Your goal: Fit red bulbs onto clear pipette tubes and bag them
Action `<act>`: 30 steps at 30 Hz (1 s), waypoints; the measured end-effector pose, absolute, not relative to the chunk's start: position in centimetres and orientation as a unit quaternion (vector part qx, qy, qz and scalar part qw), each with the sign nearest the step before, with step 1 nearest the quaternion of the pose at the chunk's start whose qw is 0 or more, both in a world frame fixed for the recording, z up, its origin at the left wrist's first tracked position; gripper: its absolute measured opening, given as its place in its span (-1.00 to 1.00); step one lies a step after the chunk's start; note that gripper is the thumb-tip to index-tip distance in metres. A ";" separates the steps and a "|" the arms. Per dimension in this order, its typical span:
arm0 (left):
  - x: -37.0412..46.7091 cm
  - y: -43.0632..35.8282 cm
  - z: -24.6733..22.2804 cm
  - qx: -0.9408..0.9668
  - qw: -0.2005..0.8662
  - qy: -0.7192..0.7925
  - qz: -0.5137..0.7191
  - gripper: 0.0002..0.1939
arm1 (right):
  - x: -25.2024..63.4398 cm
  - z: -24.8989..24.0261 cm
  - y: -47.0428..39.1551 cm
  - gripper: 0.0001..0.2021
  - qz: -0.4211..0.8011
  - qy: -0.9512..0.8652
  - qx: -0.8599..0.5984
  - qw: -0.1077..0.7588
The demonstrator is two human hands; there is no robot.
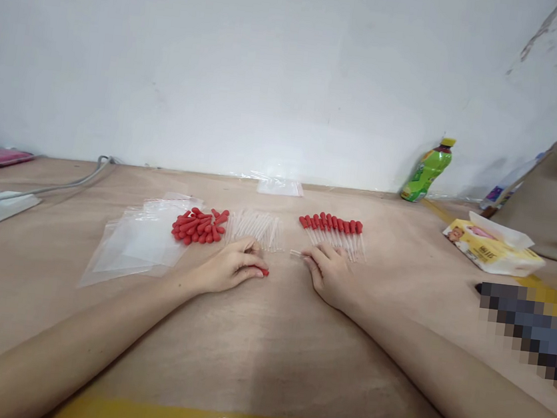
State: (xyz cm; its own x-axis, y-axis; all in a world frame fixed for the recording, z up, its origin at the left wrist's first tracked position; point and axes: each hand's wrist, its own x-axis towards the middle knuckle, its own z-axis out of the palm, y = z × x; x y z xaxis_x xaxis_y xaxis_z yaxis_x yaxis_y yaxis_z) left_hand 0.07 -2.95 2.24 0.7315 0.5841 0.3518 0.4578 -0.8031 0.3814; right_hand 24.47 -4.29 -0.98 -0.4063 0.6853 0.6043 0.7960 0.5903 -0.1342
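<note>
Between the thumb and fingers of my left hand (232, 265) is a red rubber bulb (265, 272), with only its end showing. My right hand (330, 273) pinches a thin clear tube (296, 253) that points left, toward the bulb but apart from it. Loose red rubber bulbs (199, 225) lie in a pile beyond my left hand. Right of that pile is a row of clear tubes (259, 227). Past my right hand, several droppers (332, 223) lie side by side, red bulbs fitted on clear tubes.
Clear plastic bags (142, 237) are spread left of the bulb pile. A small clear packet (281, 187) lies by the wall. To the right stand a green bottle (427, 172), a tissue pack (495, 250) and a beige bag (546, 199). A grey cable (75, 182) runs at left.
</note>
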 end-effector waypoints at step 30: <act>1.8 -4.2 0.4 0.785 0.395 0.345 0.328 -0.82 | 23.1 0.2 -5.2 -0.83 0.045 -0.881 -0.327 0.340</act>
State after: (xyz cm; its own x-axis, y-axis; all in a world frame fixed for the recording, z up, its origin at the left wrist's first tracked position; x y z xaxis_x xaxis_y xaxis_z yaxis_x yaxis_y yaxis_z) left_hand 1.85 -4.21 0.41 0.5456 0.8021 0.2429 0.2832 -0.4492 0.8474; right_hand 23.15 -5.18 0.21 -0.5546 0.6069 0.5693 0.5463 0.7816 -0.3010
